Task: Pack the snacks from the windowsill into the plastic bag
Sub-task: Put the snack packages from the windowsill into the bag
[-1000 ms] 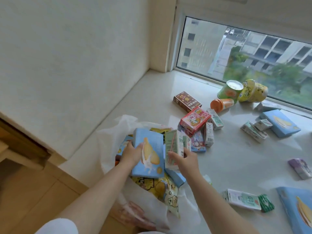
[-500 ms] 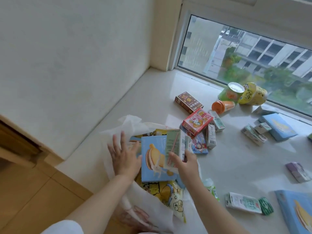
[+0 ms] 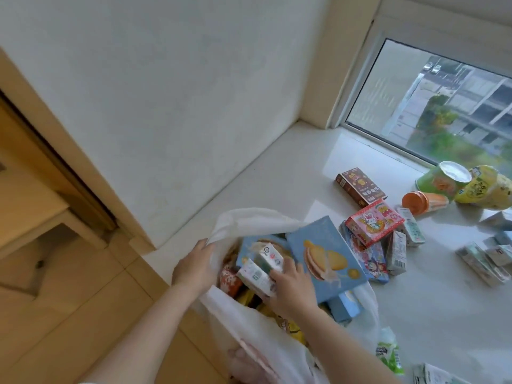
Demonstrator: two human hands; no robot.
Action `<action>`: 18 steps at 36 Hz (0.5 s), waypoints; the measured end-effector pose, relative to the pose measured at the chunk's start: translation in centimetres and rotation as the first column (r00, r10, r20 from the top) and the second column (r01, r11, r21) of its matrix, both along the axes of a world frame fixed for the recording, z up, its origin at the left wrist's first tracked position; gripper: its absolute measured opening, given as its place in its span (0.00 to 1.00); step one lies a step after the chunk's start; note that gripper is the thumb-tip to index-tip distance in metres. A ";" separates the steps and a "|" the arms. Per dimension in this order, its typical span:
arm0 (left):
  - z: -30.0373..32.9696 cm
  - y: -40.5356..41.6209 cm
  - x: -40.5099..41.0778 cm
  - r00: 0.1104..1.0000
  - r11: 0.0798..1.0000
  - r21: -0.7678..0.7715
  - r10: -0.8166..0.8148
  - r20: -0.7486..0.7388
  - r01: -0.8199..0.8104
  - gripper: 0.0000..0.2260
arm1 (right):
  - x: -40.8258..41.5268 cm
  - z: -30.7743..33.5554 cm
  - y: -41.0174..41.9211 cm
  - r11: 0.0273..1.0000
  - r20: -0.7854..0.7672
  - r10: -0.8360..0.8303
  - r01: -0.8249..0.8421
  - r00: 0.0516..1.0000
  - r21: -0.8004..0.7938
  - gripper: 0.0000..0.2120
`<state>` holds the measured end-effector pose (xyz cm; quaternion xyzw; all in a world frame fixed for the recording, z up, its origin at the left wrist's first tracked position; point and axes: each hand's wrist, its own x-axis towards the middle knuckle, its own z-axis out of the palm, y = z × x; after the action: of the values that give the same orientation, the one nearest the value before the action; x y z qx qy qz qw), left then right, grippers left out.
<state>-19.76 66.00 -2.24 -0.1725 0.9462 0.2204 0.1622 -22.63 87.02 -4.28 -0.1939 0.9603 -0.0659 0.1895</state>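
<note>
Plastic bag point(image 3: 249, 221) white, mouth open at windowsill point(image 3: 415, 314) edge, already holding blue biscuit boxes point(image 3: 324, 253). Left hand point(image 3: 195, 266) grips bag rim, holding it open. Right hand point(image 3: 291, 289) clutches two small drink cartons point(image 3: 260, 268) over bag mouth. Just beyond bag: pink rabbit box point(image 3: 372, 221), brown box point(image 3: 360, 185), orange cup point(image 3: 424, 202) on its side.

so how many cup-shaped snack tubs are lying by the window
3: a green cup at the glass, a yellow cup touching its right side, and a small orange cup just in front. More may lie beyond the right edge.
</note>
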 end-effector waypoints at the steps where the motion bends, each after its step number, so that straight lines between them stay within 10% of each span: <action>1: 0.0 -0.3 0.0 1.000 1.000 0.016 -0.019 0.000 0.019 0.28 | -0.3 -0.1 0.5 1.000 -0.011 -0.013 0.013 1.000 0.015 0.23; 12: 1.1 0.6 -0.5 1.000 0.906 0.423 -0.012 -0.004 0.013 0.35 | 1.9 -0.4 -3.5 0.895 0.028 0.443 -0.443 0.896 0.040 0.21; 18: 2.5 1.1 -1.3 0.997 0.912 0.407 -0.015 -0.073 0.043 0.33 | 0.6 -1.2 -3.5 0.917 0.118 0.317 -0.336 0.941 0.213 0.22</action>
<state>-21.05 67.07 0.23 -0.1132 0.8868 0.4165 0.1655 -22.07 83.47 -5.50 -0.3253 0.9070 0.0706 0.2580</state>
